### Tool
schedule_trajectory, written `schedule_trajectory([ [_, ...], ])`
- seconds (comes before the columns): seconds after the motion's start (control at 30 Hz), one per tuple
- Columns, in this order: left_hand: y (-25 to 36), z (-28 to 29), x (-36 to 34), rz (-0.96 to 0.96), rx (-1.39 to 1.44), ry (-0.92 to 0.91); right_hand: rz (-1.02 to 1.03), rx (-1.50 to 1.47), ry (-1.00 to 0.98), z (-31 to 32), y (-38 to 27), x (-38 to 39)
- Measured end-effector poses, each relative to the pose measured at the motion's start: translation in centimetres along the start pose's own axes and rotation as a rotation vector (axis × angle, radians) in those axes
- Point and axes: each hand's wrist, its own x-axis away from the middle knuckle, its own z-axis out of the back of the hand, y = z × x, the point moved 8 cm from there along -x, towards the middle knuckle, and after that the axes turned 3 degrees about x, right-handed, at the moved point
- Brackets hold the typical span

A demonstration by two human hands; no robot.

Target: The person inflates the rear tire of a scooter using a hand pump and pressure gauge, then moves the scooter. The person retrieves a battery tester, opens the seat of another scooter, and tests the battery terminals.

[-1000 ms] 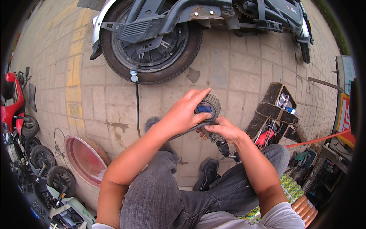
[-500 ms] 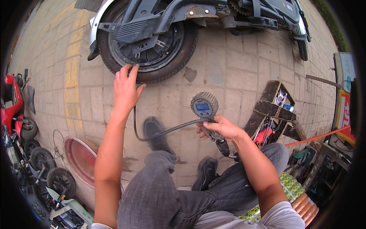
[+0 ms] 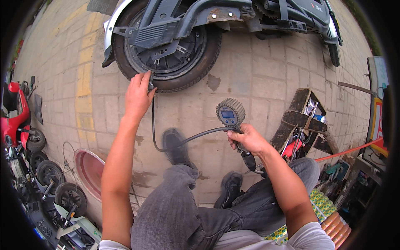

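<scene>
My left hand [image 3: 138, 93] is at the lower edge of a scooter's wheel, its thumb and fingers pinching a small metal air chuck [image 3: 150, 86]. The chuck meets the wheel near the rim; whether it sits on the valve is hidden. From it a black hose [image 3: 154, 129] loops down and across to a tire inflator with a round ribbed digital gauge [image 3: 230, 114]. My right hand [image 3: 248, 139] is wrapped around the inflator's handle, with the gauge face turned up. The black tire [image 3: 183, 83] surrounds a dark hub, partly covered by a grey swingarm [image 3: 154, 35].
An open, dirty tool carrier [image 3: 296, 121] with tools stands at the right, near an orange-red hose [image 3: 346, 151]. On the left are a round reddish basin [image 3: 89, 171], a red scooter [image 3: 16, 110] and several small wheels [image 3: 71, 198]. Patterned packages [image 3: 323, 204] lie at lower right.
The metal chuck now shows between my left fingers at the wheel. The whole view has shifted slightly; my right hand still holds the inflator, its gauge turned a little.
</scene>
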Motion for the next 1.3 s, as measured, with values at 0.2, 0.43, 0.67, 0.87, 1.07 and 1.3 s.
schedule_trajectory([
  [0.2,0.1,0.1,-0.1,-0.001,-0.016,-0.019,-0.003,0.000,-0.007,-0.1,-0.1,0.0],
  [0.43,0.0,0.0,-0.1,0.000,-0.011,-0.008,-0.004,-0.009,-0.014,-0.1,0.0,-0.2],
  [0.67,0.2,0.2,-0.1,-0.009,-0.010,0.000,-0.028,0.003,-0.033,0.0,0.3,-0.2],
  [0.87,0.4,0.2,-0.1,-0.005,-0.013,0.015,-0.026,0.008,-0.034,0.1,0.3,-0.1],
  [1.07,0.6,0.3,0.0,-0.012,-0.048,0.051,0.025,-0.008,-0.128,0.0,0.6,-0.2],
  [1.3,-0.2,-0.8,0.3,0.130,-0.144,0.037,-0.038,-0.137,-0.242,0.0,1.4,-0.2],
])
